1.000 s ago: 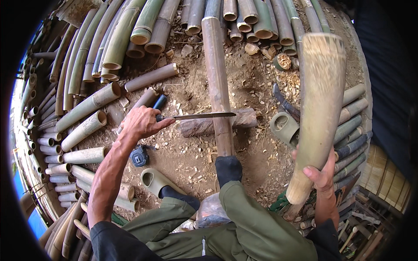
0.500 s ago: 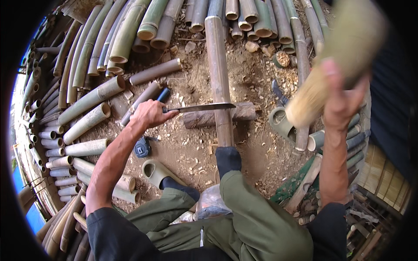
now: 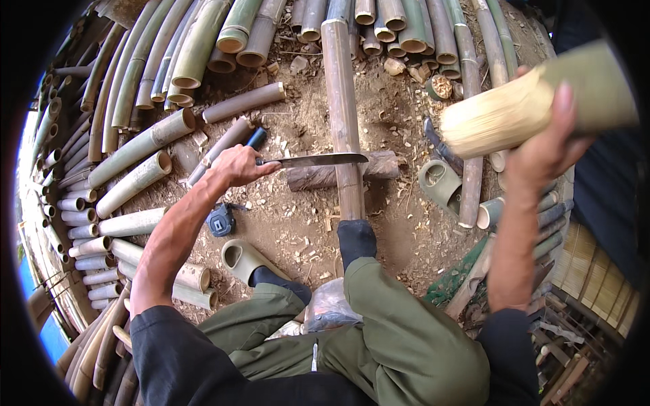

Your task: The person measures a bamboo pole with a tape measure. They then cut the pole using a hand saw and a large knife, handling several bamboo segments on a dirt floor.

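Observation:
My left hand [image 3: 237, 164] is closed round the handle of a long-bladed knife [image 3: 315, 161]. Its blade lies level across a long bamboo pole [image 3: 342, 101], apparently resting on it. The pole's near end meets my dark-socked foot [image 3: 356, 242], and a short log [image 3: 308, 177] lies crosswise under it. Off to the right, my right hand [image 3: 545, 152] grips a thick bamboo mallet [image 3: 497, 115], raised and blurred at its far end. The mallet's pale, frayed face points left, toward the pole.
Bamboo poles [image 3: 203, 40] fan out along the far side and the left. A blue tape measure [image 3: 220, 220], a blue-handled tool [image 3: 256, 139] and wood chips lie on the dirt. Slippers [image 3: 440, 183] sit at right and near my other foot. Green netting [image 3: 460, 271] lies lower right.
The mallet in my right hand has swung from a steep tilt to nearly level, its thick end moving down and to the right. My left hand and knife stay almost in place.

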Demonstrator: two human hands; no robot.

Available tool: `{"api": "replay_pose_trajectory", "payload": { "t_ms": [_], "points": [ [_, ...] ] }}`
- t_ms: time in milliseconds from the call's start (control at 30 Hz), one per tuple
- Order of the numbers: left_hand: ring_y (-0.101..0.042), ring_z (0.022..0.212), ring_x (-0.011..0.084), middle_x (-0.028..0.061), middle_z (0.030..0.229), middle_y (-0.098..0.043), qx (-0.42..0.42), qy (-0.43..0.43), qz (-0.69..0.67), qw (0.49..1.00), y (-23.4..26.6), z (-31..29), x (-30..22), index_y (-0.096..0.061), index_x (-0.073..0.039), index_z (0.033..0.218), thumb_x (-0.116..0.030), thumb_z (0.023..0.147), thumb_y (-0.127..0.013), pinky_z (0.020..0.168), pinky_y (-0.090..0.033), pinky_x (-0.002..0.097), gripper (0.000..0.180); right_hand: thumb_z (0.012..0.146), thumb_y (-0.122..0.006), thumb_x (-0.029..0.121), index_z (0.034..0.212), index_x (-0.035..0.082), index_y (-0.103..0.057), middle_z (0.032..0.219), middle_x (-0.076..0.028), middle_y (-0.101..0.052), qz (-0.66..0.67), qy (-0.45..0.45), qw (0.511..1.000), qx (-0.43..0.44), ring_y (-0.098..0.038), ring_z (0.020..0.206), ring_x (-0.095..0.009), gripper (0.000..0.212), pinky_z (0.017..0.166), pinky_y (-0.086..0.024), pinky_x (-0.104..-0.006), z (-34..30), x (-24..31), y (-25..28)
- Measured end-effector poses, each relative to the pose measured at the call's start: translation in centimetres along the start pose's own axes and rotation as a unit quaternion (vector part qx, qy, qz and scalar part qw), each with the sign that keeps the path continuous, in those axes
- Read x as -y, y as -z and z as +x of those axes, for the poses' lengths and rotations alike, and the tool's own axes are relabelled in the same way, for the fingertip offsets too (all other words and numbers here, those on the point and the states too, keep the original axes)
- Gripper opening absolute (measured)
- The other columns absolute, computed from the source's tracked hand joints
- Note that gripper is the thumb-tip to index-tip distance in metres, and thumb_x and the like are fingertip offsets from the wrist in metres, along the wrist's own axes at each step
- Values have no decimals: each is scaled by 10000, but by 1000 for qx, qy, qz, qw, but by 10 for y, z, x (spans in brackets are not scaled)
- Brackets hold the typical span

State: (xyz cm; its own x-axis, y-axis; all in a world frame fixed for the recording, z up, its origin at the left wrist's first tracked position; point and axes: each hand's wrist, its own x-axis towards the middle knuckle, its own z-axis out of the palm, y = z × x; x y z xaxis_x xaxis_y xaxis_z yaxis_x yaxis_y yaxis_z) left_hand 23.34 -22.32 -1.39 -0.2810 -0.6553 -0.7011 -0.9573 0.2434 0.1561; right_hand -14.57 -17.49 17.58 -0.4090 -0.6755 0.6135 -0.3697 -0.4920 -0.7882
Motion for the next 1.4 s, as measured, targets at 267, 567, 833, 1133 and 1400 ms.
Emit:
{"api": "replay_pose_trajectory", "payload": {
  "t_ms": [267, 567, 833, 1133, 1400],
  "points": [
    [-683, 686, 297, 149, 722, -690, 9, -8, -9, 1000, -16, 11, 16, -697, -19, 681, -849, 809, -460, 718, -546, 458, 872, 747, -799, 327, 1522, 135, -348, 1320, -242, -574, -340, -79, 835, 425, -622, 1162, -357, 917, 972, -532, -442, -59, -30, 19],
    [-681, 704, 336, 179, 712, -687, 40, -22, -25, 999, 6, 8, -3, -733, 7, 767, -833, 807, -493, 719, -541, 457, 875, 783, -786, 350, 1444, 20, -420, 1324, -187, -589, -321, -86, 850, 408, -609, 1188, -332, 825, 983, -522, -376, -152, -46, 31],
    [-585, 566, 250, 108, 645, -620, -176, -161, 142, 961, 73, 33, -6, -716, -60, 686, -766, 769, -641, 589, -519, 392, 715, 733, -837, 253, 1350, -33, -440, 1172, -175, -617, -245, -143, 916, 285, -634, 1023, -281, 788, 921, -512, -381, -69, -16, 44],
    [-587, 555, 165, 62, 627, -588, -286, -71, -115, 949, -13, -14, -3, -699, -129, 875, -624, 895, -587, 547, -499, 369, 508, 709, -750, 159, 1334, -32, -431, 1081, -128, -605, 33, -361, 904, 226, -642, 903, -217, 727, 840, -541, -355, -78, 0, 88],
    [-666, 785, 301, 97, 902, -588, -187, -40, -47, 980, -94, -77, -34, -669, -65, 917, -258, 728, -755, 710, -544, 447, 284, 696, -808, 191, 1397, -18, -404, 1251, -139, -581, -108, -304, 896, 304, -570, 1141, -217, 836, 1014, -435, -358, -96, -21, 87]
  ]
}}
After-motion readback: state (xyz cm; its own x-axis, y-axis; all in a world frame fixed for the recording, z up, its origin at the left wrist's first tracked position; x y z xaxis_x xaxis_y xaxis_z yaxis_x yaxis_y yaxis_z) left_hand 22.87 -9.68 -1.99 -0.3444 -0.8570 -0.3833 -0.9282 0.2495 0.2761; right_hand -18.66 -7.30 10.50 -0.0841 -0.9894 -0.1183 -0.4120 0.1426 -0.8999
